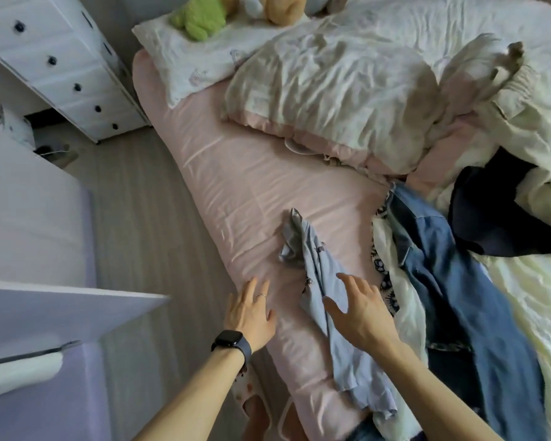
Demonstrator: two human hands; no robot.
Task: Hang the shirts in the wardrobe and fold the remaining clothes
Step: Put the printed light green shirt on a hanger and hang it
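**Desk:** What do we have from the head camera?

**Field:** We look down on a bed with a pink sheet (236, 186). The left hand (252, 313), with a dark watch (231, 343) on its wrist, lies flat on the sheet near the bed's edge. Its grip is wide, fingers straight, holding nothing.

**Desk:** And the right?

**Field:** The right hand (360, 313) is spread over a light blue garment (318, 268) lying crumpled on the sheet. Its grip is wide too, fingers apart, nothing pinched. We cannot tell whether the palm presses the cloth.

**Desk:** The other clothes?

**Field:** They are heaped just right of it: a denim garment (442, 281), a dark navy garment (497, 218) and a cream garment (404, 313). Beyond them we see a rumpled duvet (331, 90), a pillow (198, 68) and a green plush toy (198, 17). A white chest of drawers (61, 58) stands at left.
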